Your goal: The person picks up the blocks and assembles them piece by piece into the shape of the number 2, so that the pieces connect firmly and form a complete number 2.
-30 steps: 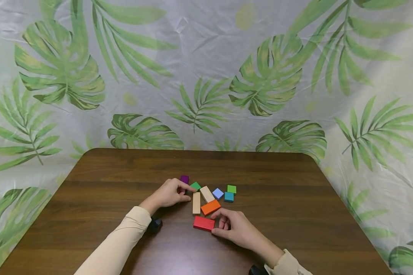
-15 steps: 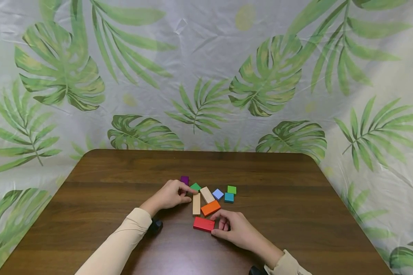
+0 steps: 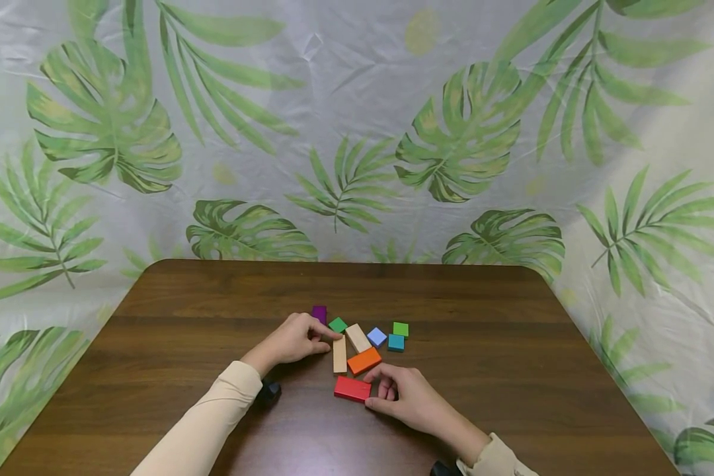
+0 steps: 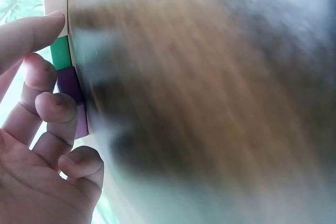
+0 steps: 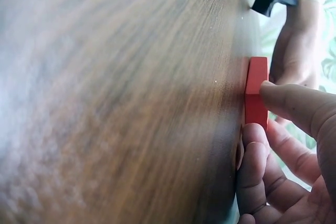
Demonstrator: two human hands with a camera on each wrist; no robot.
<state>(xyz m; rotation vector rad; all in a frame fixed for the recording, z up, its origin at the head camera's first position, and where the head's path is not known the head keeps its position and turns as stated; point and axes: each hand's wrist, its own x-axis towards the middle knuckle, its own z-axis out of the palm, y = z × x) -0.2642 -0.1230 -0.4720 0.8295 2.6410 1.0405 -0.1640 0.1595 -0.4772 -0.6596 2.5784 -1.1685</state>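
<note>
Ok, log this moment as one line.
left hand: touching far end of leftmost pale block | right hand: pinching red block at right end | orange block: lying beyond red block

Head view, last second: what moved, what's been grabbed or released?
The left hand shifted slightly down the head view, its index fingertip clearing the green block and now touching the far end of the left plain block. No visible new grab or release. Unchanged: the right hand at the red block's right end; the blocks' layout.
</note>
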